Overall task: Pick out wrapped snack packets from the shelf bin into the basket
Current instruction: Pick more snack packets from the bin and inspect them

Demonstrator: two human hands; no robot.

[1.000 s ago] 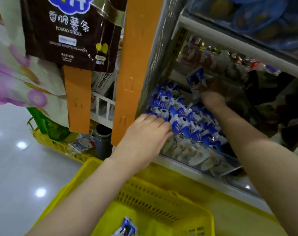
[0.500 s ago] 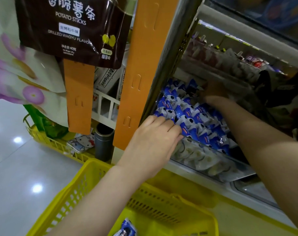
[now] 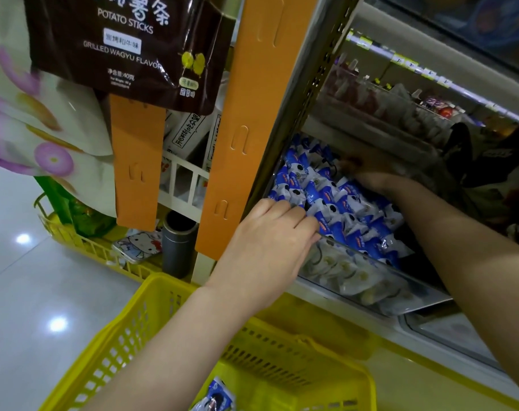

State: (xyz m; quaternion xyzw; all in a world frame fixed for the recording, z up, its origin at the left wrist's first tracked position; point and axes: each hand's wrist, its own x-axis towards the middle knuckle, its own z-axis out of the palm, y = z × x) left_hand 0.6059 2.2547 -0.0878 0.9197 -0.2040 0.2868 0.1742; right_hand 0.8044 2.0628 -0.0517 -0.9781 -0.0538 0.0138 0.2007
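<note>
Right hand (image 3: 370, 173) lowered back among the packets (image 3: 341, 209) — grip cannot be told; left hand (image 3: 270, 241) laid open on them; basket (image 3: 127, 330) not yet added to.

Lower shelf (image 3: 394, 324), white-edged, carries one clear plastic bin (image 3: 368, 280) at its front, the front wall leaning outward. The bin holds a heap of blue-and-white snack packets (image 3: 350, 209), piled to rim level. The glossy pale tile floor (image 3: 30, 292) at left carries a low yellow wire rack (image 3: 83, 244); a grey cylinder (image 3: 178, 244) stands upright at its right end
</note>
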